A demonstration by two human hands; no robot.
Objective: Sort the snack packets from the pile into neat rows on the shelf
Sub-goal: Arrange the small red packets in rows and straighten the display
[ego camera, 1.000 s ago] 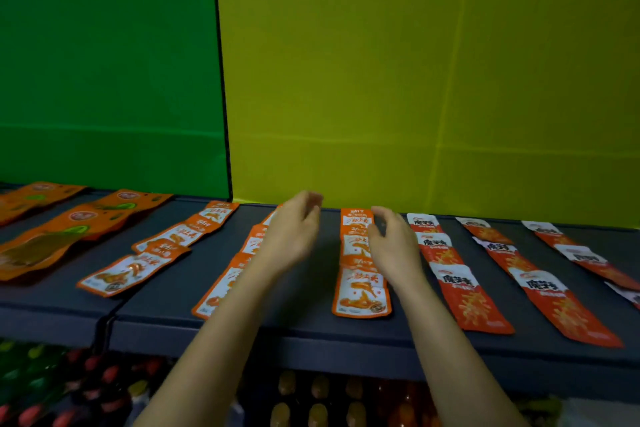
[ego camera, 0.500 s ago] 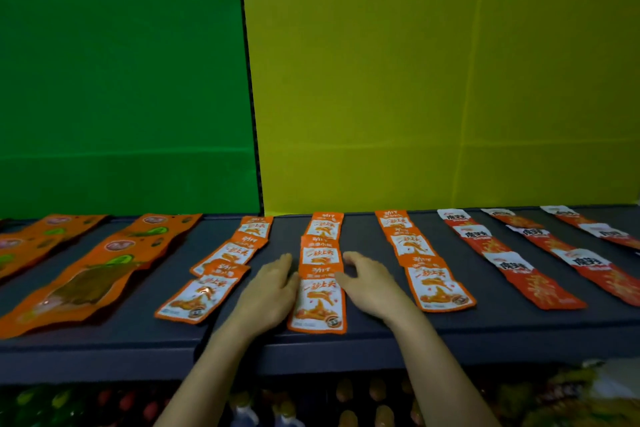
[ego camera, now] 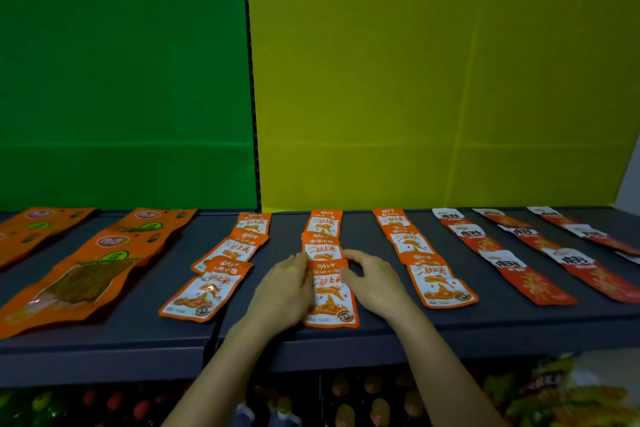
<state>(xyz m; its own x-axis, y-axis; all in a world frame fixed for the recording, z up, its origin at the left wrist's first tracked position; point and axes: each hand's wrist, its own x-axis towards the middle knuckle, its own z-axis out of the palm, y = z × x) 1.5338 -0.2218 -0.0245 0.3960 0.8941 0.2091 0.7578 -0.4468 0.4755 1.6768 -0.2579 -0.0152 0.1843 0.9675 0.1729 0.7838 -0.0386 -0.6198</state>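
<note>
- Nearest, under the shelf [ego camera: 485,326], sit rounded red, orange and green goods [ego camera: 346,399]. They are too dim and blurred to name, possibly bottles.
- The shelf is a flat, matte, dark grey board with a straight front lip.
- My left hand [ego camera: 284,291] lies flat on the board, fingers straight and together, their sides touching the left edge of the front packet [ego camera: 332,298].
- My right hand [ego camera: 375,284] rests at that packet's right edge, fingers loosely arched and grasping nothing, tips at its upper right corner.
- The front packet is a glossy orange-and-white foil rectangle lying flat between my hands. It overlaps the next one in the middle row [ego camera: 323,236], which runs straight back to the wall.
- Just left, the left row [ego camera: 207,288] of the same packets fans out crookedly, its front one tilted.
- Just right, the right row [ego camera: 440,282] lies overlapped like shingles, angled slightly.
- Further right are long red packets [ego camera: 526,277] with white tops, in slanting lines.
- Far left lie large orange packs [ego camera: 79,274], shiny, with a clear window showing brown strips.
- Behind everything stand smooth panels with faint creases: a green panel [ego camera: 121,80] on the left and a yellow panel [ego camera: 433,80] on the right, meeting at a dark seam.
</note>
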